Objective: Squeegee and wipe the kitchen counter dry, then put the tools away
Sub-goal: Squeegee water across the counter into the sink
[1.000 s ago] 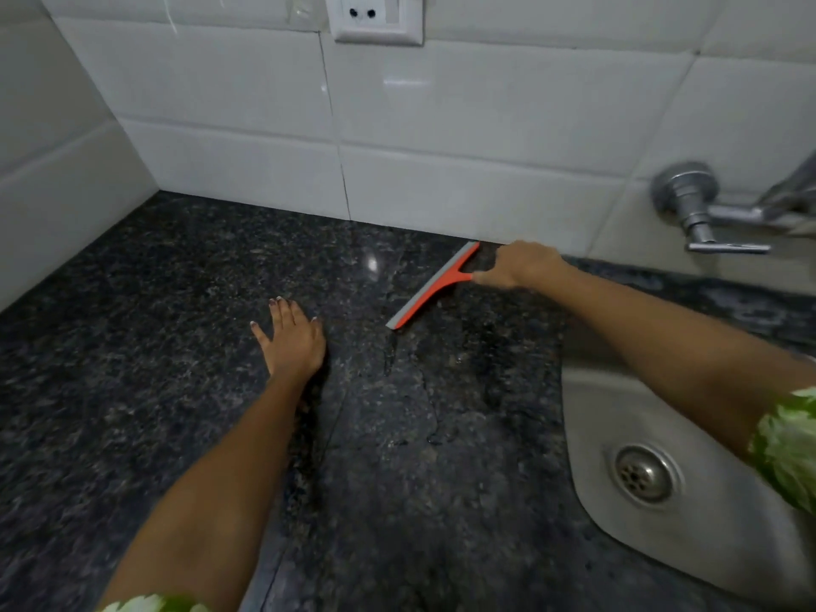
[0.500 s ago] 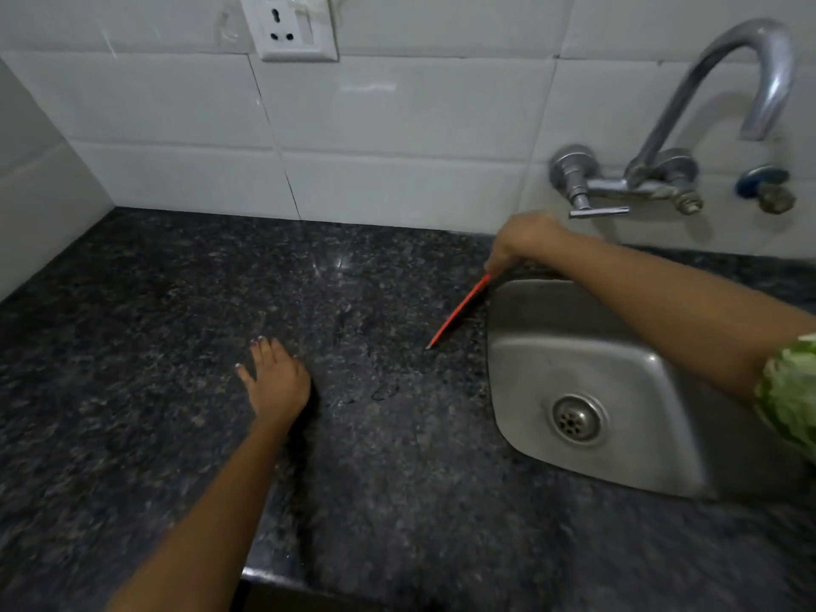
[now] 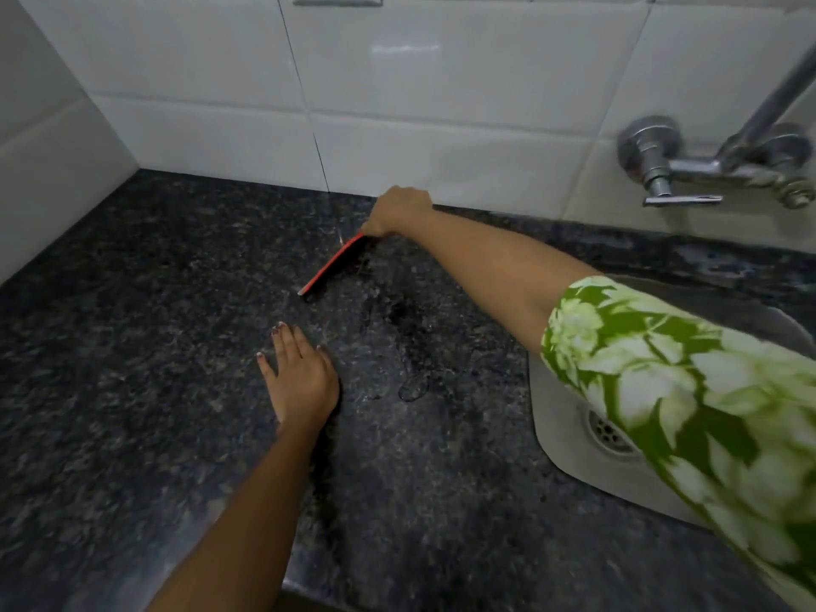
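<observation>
My right hand (image 3: 399, 212) grips the handle of a red squeegee (image 3: 332, 263) near the back wall, its blade edge resting on the dark speckled granite counter (image 3: 132, 346). The handle is hidden inside my fist. My left hand (image 3: 300, 377) lies flat on the counter with fingers spread, closer to me and a little left of the squeegee, holding nothing. Wet streaks and a small puddle outline (image 3: 413, 382) show on the counter between the squeegee and the sink.
A steel sink (image 3: 569, 439) with a drain is set into the counter on the right, partly covered by my green floral sleeve (image 3: 689, 390). A chrome tap (image 3: 689, 165) sticks out from the white tiled wall (image 3: 397, 103) above it. The counter's front edge runs along the bottom.
The right hand has carried the squeegee from the sink's rim back to the left along the back wall. The left hand stays flat on the counter. The camera has shifted left.
</observation>
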